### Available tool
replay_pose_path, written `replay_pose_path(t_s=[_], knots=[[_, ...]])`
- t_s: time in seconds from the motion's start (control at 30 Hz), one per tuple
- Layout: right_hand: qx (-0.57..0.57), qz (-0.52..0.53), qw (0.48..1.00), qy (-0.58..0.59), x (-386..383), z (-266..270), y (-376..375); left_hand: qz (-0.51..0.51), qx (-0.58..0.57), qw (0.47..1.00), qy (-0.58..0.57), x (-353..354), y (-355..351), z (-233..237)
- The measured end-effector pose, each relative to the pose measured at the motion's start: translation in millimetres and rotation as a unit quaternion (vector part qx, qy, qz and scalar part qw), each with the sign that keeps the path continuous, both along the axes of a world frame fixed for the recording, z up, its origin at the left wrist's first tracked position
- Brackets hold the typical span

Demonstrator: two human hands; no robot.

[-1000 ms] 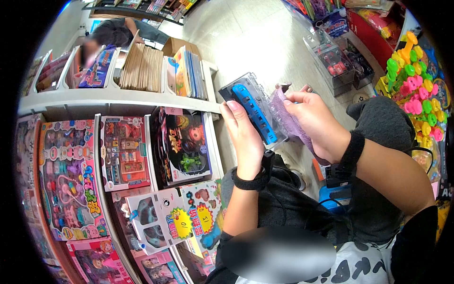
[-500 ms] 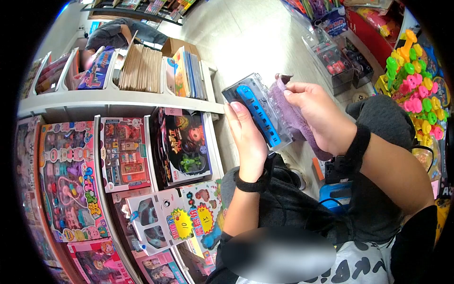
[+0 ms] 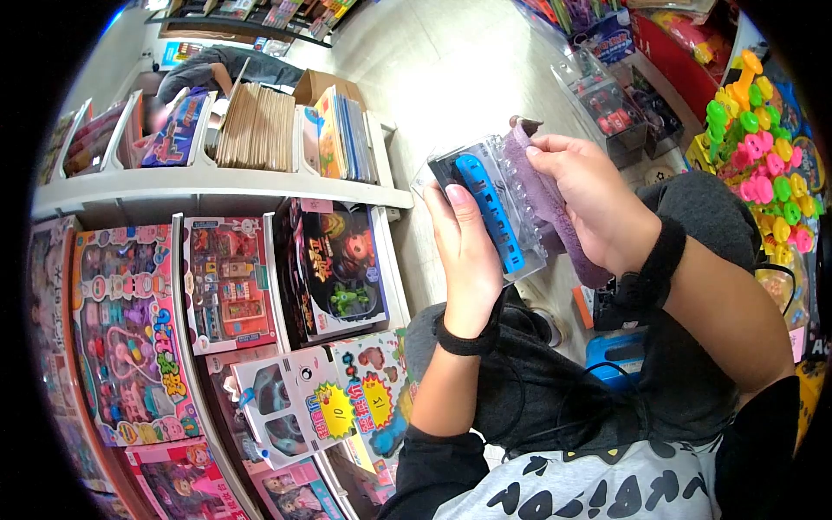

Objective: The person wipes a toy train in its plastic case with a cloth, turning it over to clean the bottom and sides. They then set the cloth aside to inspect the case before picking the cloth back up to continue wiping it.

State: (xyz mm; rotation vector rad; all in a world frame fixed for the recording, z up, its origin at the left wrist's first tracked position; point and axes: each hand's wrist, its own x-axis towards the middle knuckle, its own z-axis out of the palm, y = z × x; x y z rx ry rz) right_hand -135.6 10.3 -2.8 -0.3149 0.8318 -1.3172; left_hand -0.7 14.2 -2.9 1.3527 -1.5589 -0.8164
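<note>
My left hand (image 3: 468, 260) is closed on a clear plastic display box (image 3: 527, 227), its thumb lying over the near side. Inside the box shows a long blue toy (image 3: 490, 217) with a row of dark window-like openings. A purple cloth (image 3: 548, 201) is pinched in my right hand (image 3: 598, 199), thumb on top, and it lies against the right edge of the box. The cloth's lower end hangs down below my right fingers. Both hands are in front of me, above my knees; the fingers under the box are hidden.
To the left stands a white shelf (image 3: 234, 184) with books on top and boxed toys (image 3: 130, 329) below. More clear display boxes (image 3: 611, 113) sit on the floor ahead. Colourful plastic toys (image 3: 763, 156) rise at the right. A blue item (image 3: 614, 357) lies near my legs. Another person (image 3: 212, 69) bends behind the shelf.
Both hands have shifted slightly to the right with the box and the cloth. The cloth still touches the box's right edge, and the grips look the same.
</note>
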Motion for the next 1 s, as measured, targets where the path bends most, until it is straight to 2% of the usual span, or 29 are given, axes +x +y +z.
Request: replay_pose_path(t_s=[0.33,0.43,0.6,0.73,0.8,0.93,1.0], knots=[[-0.009,-0.027,0.999,-0.016,-3,5,0,-0.011,-0.018,0.999,-0.044,0,3,2],[-0.007,-0.033,0.999,-0.010,-5,6,-2,-0.022,0.019,0.997,-0.065,2,3,4],[-0.001,-0.040,0.999,-0.022,-7,11,-1,-0.032,0.012,0.999,0.001,-6,4,5],[-0.012,-0.059,0.998,-0.018,-8,9,-5,-0.033,-0.008,0.999,0.002,-12,9,13],[-0.013,-0.059,0.998,-0.016,-10,10,-5,-0.041,0.037,0.998,-0.002,-10,11,15],[-0.023,-0.077,0.996,-0.033,-11,14,-4,-0.061,0.057,0.996,0.002,-2,5,6],[-0.031,-0.075,0.997,-0.012,-9,14,-4,-0.060,0.082,0.993,0.065,-5,6,10]])
